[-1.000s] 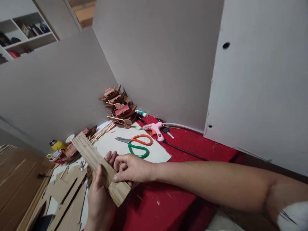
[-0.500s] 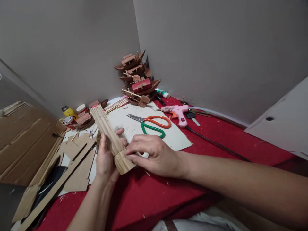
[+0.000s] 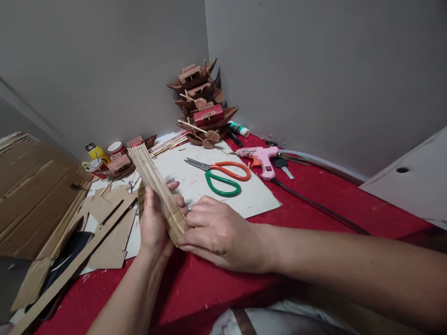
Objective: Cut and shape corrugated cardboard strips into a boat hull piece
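Note:
A long, ridged piece of tan cardboard [image 3: 153, 179], with open flutes showing at its far end, is held tilted above the red-covered table. My left hand [image 3: 155, 228] wraps around it from the left and below, thumb along the near side and fingertips showing past its right edge. At the lower right end, my right hand [image 3: 220, 235] is closed on the cardboard's edge, its fingers bent and the fingertips partly hidden. Beyond the hands, scissors [image 3: 218, 174] with one orange and one green handle lie slightly apart on a white sheet [image 3: 258, 200].
A pink glue gun [image 3: 263, 160] with a black cord lies right of the sheet, beside a key [image 3: 284, 170]. Stacked model boats [image 3: 206, 111] stand in the corner. Cups [image 3: 98, 167], a yellow bottle [image 3: 96, 151] and cardboard scraps [image 3: 111, 246] are at left.
My right hand has curled further round the cardboard's lower end and now covers more of it. The cardboard has turned a little, showing a narrower face. The view has shifted slightly.

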The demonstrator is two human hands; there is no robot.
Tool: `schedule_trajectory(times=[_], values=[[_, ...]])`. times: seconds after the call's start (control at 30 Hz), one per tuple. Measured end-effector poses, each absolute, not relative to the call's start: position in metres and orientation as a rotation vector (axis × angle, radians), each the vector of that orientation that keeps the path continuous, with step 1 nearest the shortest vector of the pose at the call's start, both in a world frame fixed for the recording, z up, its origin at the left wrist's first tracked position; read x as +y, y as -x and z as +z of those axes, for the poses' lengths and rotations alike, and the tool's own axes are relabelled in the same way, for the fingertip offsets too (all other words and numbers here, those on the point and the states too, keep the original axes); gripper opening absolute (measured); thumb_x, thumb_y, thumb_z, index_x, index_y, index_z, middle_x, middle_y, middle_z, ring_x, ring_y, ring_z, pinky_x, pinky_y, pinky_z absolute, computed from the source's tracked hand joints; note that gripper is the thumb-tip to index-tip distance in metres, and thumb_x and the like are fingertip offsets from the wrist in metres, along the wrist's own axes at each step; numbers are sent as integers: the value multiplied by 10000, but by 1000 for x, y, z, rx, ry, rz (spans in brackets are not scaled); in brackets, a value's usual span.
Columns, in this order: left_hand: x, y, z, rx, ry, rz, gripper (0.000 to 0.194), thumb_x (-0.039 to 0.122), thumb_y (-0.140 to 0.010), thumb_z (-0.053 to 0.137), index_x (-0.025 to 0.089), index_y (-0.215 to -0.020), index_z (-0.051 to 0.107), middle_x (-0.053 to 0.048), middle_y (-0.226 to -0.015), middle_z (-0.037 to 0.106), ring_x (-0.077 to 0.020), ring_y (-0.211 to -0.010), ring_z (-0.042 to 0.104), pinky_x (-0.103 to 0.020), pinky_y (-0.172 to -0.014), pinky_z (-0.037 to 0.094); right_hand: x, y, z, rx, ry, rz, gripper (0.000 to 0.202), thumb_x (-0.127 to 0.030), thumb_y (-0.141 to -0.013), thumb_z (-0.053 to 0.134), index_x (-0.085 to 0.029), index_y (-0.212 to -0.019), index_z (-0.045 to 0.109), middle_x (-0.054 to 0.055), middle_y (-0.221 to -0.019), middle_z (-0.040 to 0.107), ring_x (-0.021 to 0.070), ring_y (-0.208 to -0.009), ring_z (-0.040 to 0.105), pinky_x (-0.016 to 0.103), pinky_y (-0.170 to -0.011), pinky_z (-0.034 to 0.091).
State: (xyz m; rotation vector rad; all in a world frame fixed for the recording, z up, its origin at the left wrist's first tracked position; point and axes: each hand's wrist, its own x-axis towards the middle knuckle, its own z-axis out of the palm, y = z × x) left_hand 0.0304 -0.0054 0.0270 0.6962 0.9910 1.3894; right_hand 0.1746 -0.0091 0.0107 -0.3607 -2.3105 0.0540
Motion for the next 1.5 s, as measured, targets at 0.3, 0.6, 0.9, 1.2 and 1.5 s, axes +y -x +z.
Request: schedule_trajectory(times=[0.3,0.6,0.9,1.2,1.5], values=[[-9,-34,28,1028,-657,1432,494,533,-875,377,106,-949,615,-34,-549,581,-122,-425,539,-203,-422,446,-16,-169,9,-2336,361,-36,217,-175,-870,500,-147,-713,648,47,-698,608,172,-692,493,317,-640,314],[-12,-36,27,1027,-693,1413,509,549,-869,371,108,-938,615,-30,-536,575,-119,-422,531,-193,-410,425,-17,-164,2,-2269,390,156,137,-173,-803,541,-146,-699,627,33,-687,584,162,-678,491,290,-636,331],[-12,-35,28,1033,-700,1408,511,547,-876,356,110,-937,613,-44,-555,589,-125,-442,557,-194,-423,446,-14,-170,6,-2327,426,199,161,-212,-852,544,-146,-782,673,46,-735,630,167,-721,540,291,-653,348],[-11,-37,31,1059,-671,1432,509,544,-884,328,114,-931,597,-28,-539,573,-118,-401,527,-201,-392,431,-14,-171,5,-2333,389,151,160,-236,-874,554,-153,-844,687,57,-783,654,173,-775,568,297,-682,360],[-12,-37,30,1062,-690,1448,510,566,-869,353,118,-936,586,-18,-536,571,-118,-404,531,-201,-408,435,-16,-171,5,-2335,377,130,171,-226,-885,528,-153,-831,673,59,-777,642,171,-761,558,304,-670,347]])
